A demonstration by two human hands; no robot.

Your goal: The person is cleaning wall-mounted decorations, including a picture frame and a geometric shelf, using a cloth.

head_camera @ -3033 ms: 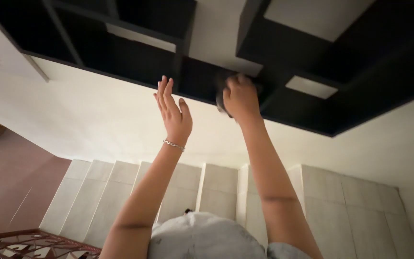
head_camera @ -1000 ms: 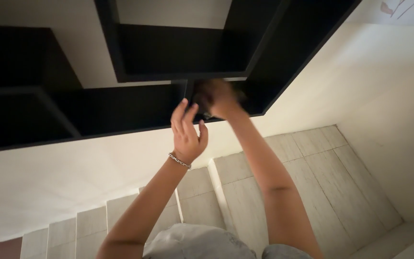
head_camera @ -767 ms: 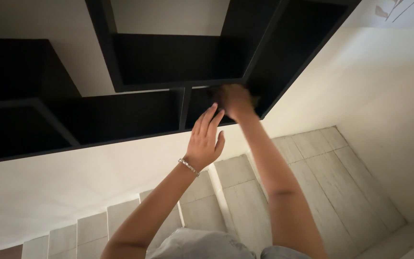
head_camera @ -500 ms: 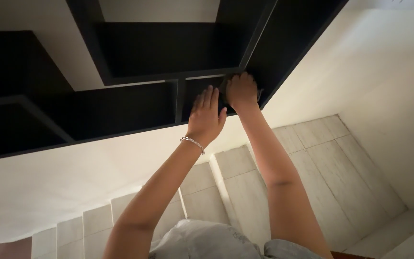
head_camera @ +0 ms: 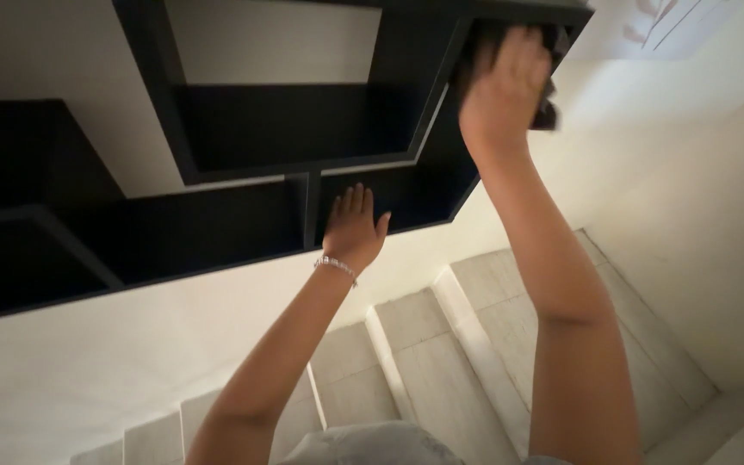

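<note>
The right hand (head_camera: 505, 86) is pressing a dark cloth (head_camera: 546, 112) against the black shelf (head_camera: 303, 120), apparently wiping; the left hand (head_camera: 353, 231), open and empty, is bracing on its lower edge.

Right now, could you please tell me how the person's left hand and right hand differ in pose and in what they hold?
The left hand is open and flat against the lower edge of the black wall-mounted wooden shelf unit, holding nothing; the right hand presses a dark cloth at the shelf's upper right corner. The left hand sits lower and wears a silver chain bracelet; the right wrist is bare. Both reach up to the shelf.
</note>
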